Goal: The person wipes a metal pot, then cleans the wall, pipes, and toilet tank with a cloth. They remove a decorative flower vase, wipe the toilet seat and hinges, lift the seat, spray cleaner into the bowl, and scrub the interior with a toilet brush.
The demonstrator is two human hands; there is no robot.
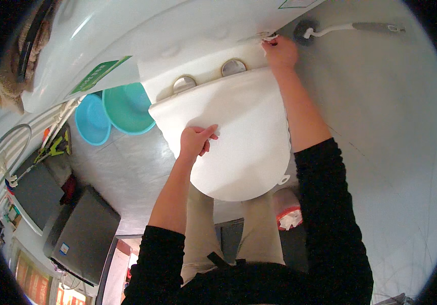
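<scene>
A white toilet lid (241,141) lies closed before me, with two round metallic hinge caps (233,67) along its back edge. My left hand (197,140) is over the lid's left half, fingers loosely curled and nothing visible in them; whether it touches the lid is unclear. At the back right corner of the toilet, my right hand (282,51) grips a crumpled white tissue or wipe (270,38), mostly hidden by the fingers. It is against the base of the white toilet tank (188,34), which bears a green sticker (100,75).
A toilet brush (340,29) is by the grey wall (386,114) at right. Blue (93,120) and teal (129,108) plastic basins stand at left. A red-rimmed waste bin (289,215) with white paper is near my leg. A dark grey appliance (87,232) stands lower left.
</scene>
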